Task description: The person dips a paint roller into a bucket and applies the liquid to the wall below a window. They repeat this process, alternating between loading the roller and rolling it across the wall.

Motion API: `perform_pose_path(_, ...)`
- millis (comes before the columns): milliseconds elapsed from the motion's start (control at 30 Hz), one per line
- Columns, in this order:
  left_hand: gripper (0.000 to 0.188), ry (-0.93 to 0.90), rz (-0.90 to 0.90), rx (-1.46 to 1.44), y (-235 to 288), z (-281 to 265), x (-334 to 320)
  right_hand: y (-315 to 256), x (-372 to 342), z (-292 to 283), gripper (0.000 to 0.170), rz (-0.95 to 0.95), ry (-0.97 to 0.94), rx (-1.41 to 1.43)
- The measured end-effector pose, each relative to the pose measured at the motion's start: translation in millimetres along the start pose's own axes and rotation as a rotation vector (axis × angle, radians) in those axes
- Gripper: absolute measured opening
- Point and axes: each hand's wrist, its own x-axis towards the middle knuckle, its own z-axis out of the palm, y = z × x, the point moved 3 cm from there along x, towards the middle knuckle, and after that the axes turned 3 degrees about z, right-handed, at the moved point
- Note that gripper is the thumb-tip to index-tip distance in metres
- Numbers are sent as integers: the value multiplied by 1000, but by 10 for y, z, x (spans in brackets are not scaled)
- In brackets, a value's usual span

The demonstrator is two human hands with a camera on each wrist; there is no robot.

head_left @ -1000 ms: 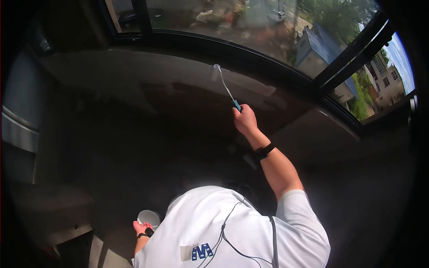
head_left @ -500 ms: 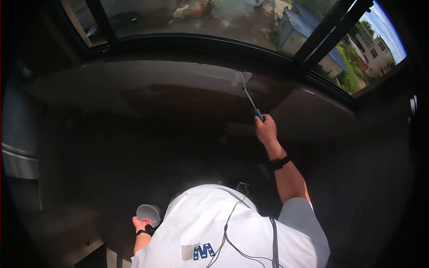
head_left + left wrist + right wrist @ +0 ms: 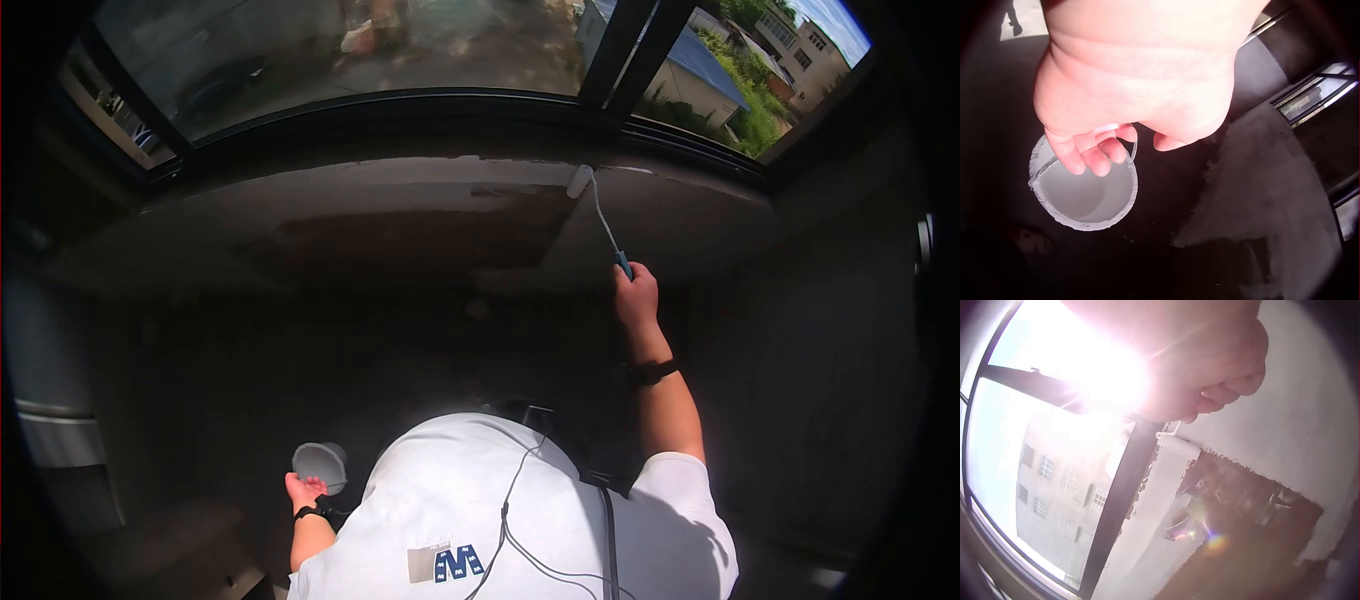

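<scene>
My right hand (image 3: 638, 296) grips the blue handle of a small paint roller (image 3: 603, 215), arm stretched forward. The roller's white sleeve (image 3: 1179, 447) lies against the wall just under the window frame, at the edge between pale coating and a bare brown patch (image 3: 1254, 494). Low at my left side, my left hand (image 3: 304, 490) holds a grey bucket (image 3: 1085, 197) by its thin handle, fingers curled round it. Pale residue crusts the bucket's rim, and greyish-white material shows inside.
A dark-framed window (image 3: 400, 97) spans the wall above the coated strip, with buildings and greenery outside. Pale coating (image 3: 650, 225) covers the wall right of the brown patch. A cable (image 3: 505, 510) hangs across my white shirt.
The roller has moved right along the strip below the window, leaving pale coating over part of the brown patch. My view has turned to the right. The left hand still holds the bucket.
</scene>
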Motion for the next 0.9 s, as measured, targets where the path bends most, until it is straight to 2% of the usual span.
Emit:
perform_pose_path(67, 31, 54, 13, 0, 4, 31, -77, 76, 4, -168, 26, 4, 9, 22)
perform_pose_path(233, 30, 33, -2, -1, -77, 197, -55, 237, 125, -286, 25, -43, 8, 49)
perform_pose_path(333, 30, 53, -18, -25, -215, 32, -104, 200, 3, -323, 24, -48, -33, 81)
perform_pose_path(400, 31, 83, -9, -26, -294, 134, -342, 176, 19, -283, 21, -93, 0, 97)
perform_pose_path(533, 32, 80, -41, -62, -385, 37, -222, 320, 88, -243, 20, -81, 14, 115)
perform_pose_path(700, 31, 120, -12, -101, -552, -110, -278, 264, 85, -148, 20, -100, -35, 158)
perform_pose_path(833, 34, 123, -71, -144, -672, -236, -307, 210, 96, 54, 20, -103, -47, 178)
perform_pose_path(900, 36, 232, -54, -131, -742, -349, -390, 129, 102, 80, 20, -102, -74, 188)
